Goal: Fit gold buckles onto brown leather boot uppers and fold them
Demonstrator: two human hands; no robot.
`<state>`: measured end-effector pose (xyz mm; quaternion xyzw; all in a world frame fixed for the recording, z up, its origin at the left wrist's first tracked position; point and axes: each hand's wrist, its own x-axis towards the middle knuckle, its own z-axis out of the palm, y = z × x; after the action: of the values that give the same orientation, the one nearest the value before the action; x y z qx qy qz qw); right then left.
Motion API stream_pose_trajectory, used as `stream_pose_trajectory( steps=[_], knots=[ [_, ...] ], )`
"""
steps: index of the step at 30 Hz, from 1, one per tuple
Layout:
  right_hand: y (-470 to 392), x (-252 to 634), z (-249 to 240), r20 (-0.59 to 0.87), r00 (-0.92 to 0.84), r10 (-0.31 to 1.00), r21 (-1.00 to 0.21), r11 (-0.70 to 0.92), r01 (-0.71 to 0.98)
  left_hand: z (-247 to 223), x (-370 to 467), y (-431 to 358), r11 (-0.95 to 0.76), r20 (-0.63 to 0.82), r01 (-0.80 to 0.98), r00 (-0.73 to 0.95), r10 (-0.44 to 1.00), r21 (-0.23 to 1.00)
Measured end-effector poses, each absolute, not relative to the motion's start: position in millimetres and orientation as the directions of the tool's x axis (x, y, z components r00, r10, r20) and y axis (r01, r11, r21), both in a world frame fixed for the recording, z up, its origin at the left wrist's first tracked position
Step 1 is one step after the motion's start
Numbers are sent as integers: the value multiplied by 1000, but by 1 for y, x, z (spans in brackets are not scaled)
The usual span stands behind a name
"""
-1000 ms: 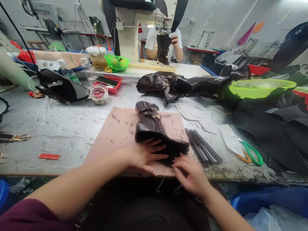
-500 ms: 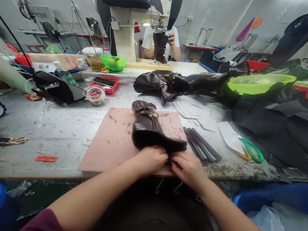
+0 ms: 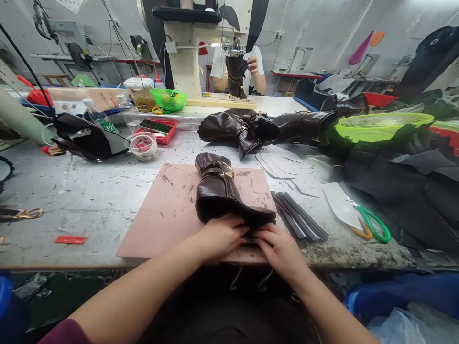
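A dark brown leather boot upper point(image 3: 215, 186) with straps and a gold buckle lies on the pink board point(image 3: 158, 215), its open black-lined edge facing me. My left hand point(image 3: 225, 234) has its fingers closed on the near edge of that opening. Just to its right, my right hand point(image 3: 274, 241) pinches the same edge close to the pointed end. The fingertips of both hands are partly hidden in the dark material. Right of the board lies a fan of narrow dark strips point(image 3: 299, 217).
More boot uppers point(image 3: 229, 126) lie behind the board. Green-handled scissors point(image 3: 376, 224) and pale paper pieces point(image 3: 279, 167) are at the right. A clear tub point(image 3: 143, 147) and red tray point(image 3: 167, 136) stand back left. Across the table, a person holds a boot upper at a sewing machine point(image 3: 182, 62).
My left-hand fingers have shifted slightly along the boot upper's edge, and the right-hand fingers have risen a little. The whole view has tilted slightly; the boot upper stays on the board.
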<state>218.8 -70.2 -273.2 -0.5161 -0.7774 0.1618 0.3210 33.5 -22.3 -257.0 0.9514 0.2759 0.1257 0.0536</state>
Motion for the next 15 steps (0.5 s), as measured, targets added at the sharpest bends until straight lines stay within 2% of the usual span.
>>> stream_pose_trajectory(
  steps=[4,8,10,11,15],
  knots=[
    [-80,227,-271,389,-412,824,-478,563,674,-257,17,-34,-889,133,431,883,451,155],
    [-86,239,-252,260,-559,787,-507,604,615,-249,-2,-50,-891,105,396,899,426,222],
    [-85,239,-244,212,-566,797,-529,581,619,-244,-6,-53,-866,136,420,874,466,272],
    [-83,236,-243,233,-551,801,-525,581,622,-242,-5,-52,-846,163,446,848,504,292],
    [-80,212,-250,416,-475,775,-415,627,659,-243,3,-38,-733,343,627,649,679,263]
  ],
)
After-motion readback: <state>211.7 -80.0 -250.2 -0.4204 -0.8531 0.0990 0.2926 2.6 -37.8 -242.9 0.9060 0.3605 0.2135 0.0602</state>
